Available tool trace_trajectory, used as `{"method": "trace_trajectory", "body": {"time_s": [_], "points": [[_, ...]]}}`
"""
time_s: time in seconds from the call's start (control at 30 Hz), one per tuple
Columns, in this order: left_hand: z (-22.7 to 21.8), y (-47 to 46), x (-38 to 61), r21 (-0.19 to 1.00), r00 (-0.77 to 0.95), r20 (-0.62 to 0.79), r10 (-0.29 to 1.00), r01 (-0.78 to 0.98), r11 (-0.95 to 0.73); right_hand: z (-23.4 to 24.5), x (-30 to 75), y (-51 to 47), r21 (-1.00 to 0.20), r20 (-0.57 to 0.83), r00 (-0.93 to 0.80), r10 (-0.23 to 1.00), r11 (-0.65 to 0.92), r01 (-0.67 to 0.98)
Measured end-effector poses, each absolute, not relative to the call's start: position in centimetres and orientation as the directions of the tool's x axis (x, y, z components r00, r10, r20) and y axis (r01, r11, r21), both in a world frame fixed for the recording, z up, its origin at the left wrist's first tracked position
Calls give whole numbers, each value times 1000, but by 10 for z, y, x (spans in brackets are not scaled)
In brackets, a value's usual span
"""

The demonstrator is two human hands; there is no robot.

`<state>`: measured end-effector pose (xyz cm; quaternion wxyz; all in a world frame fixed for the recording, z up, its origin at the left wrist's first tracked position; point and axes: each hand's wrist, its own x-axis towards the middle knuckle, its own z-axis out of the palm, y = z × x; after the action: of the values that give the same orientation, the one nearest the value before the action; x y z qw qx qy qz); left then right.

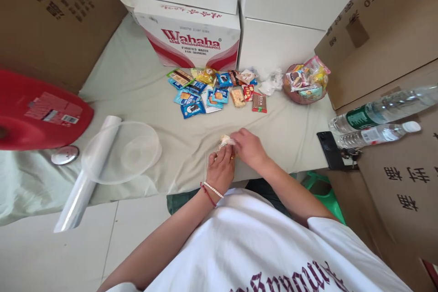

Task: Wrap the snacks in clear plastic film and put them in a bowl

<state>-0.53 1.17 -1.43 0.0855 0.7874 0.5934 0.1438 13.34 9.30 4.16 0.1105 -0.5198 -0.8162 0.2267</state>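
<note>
My left hand (pixel 221 169) and my right hand (pixel 249 146) meet over the pale cloth (pixel 153 96), both closed on a small wrapped snack (pixel 225 141) held between their fingertips. A red string and a bead bracelet circle my left wrist. Farther back on the cloth lies a scatter of several snack packets (pixel 212 91), blue, yellow and red. To their right sits a round basket (pixel 305 83) filled with more packets.
A clear plastic lid (pixel 121 151) and a roll of clear film (pixel 87 175) lie at the left, beside a red container (pixel 37 112). A Wahaha box (pixel 191 34), white boxes and brown cartons ring the area. Two water bottles (pixel 379 123) and a phone (pixel 330 149) rest at right.
</note>
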Motion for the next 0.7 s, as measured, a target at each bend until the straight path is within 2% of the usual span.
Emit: {"method": "trace_trajectory", "body": {"time_s": [0.1,0.27,0.37,0.47,0.53,0.63,0.7], "points": [[-15,7,-18,393,264,160,951,867,-307,39,103,96,-354,-121,-503,856,436,827],[-27,-21,-60,530,186,268,945,791,-306,34,92,83,-250,-33,-548,836,524,814],[-39,-31,-81,536,93,294,951,808,-245,23,93,78,-225,-49,-543,838,521,824],[-47,-31,-92,536,48,308,950,816,-215,15,101,84,-255,-55,-489,871,461,850],[-50,-28,-96,531,56,319,946,817,-227,22,122,98,-299,7,-454,891,435,849],[-53,-26,-97,482,87,348,934,838,-257,58,182,145,-344,160,-335,929,370,863],[-55,-28,-97,431,116,370,922,858,-281,94,235,193,-279,286,-210,935,291,915]]}}
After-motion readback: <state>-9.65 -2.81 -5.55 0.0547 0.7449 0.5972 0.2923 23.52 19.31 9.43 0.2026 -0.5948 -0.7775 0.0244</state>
